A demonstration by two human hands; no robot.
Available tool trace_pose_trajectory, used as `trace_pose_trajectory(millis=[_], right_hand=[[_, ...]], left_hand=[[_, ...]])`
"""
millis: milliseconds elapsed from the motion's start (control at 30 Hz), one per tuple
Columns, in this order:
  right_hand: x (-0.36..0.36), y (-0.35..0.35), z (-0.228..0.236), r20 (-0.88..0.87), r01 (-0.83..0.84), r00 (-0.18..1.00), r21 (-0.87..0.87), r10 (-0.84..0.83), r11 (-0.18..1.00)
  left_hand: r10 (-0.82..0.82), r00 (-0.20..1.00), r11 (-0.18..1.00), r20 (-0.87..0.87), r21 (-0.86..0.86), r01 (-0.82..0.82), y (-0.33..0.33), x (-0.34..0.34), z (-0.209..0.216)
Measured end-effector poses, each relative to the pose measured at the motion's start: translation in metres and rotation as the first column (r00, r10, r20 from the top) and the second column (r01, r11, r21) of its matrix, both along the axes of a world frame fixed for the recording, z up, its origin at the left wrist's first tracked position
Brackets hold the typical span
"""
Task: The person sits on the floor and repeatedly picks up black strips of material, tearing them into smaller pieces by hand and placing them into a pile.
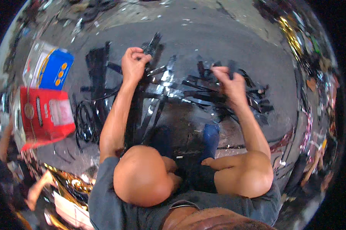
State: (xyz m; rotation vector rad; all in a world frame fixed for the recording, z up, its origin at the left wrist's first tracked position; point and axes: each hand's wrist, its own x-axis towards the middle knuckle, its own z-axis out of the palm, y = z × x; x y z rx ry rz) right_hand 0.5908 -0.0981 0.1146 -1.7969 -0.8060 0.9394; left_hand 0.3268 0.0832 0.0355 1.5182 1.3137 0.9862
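My left hand [134,65] is closed in a pinch on a bundle of thin black strips [154,44], which points up and away from the fingertips. Under and beside it, shiny black strips [98,67] lie on the grey ground. Over a loose pile of black strips [203,93] at the right is my right hand [231,82], its fingers blurred by motion. A short dark strip [232,67] shows at that hand and seems to be held between thumb and fingers. Whether the strips are plastic or rubber I cannot tell.
A red bag [46,132] and a blue and white box or pack [58,69] stand at the left. Beside them lies a coil of black cord [85,122]. Gold shiny strips [289,36] lie at the far right. Another person's arm [39,189] shows at the lower left.
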Motion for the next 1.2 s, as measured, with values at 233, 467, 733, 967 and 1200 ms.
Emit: trace_pose_trajectory(millis=[233,467,733,967,1200], right_hand=[[-0.036,0.012,0.006,-0.589,-0.068,0.792,0.174,0.159,0.982],[-0.03,-0.005,0.015,-0.473,-0.007,0.878,0.155,0.081,0.988],[0.105,0.017,0.008,-0.334,0.695,0.719,0.373,-0.61,0.615],[-0.026,-0.019,0.004,-0.408,0.143,0.904,0.011,-0.126,0.99],[0.019,0.002,0.011,-0.325,0.109,0.944,0.128,-0.062,0.986]], left_hand=[[-0.288,0.857,0.927,0.428,-0.098,0.361,-0.095,0.088,0.073],[-0.416,0.799,0.816,0.433,-0.209,0.539,-0.104,0.082,0.082],[-0.408,0.829,0.813,0.382,-0.262,0.52,-0.112,0.07,0.098],[-0.35,0.835,0.839,0.425,-0.254,0.481,-0.108,0.081,0.073],[-0.414,0.794,0.771,0.445,-0.292,0.566,-0.116,0.082,0.094]])
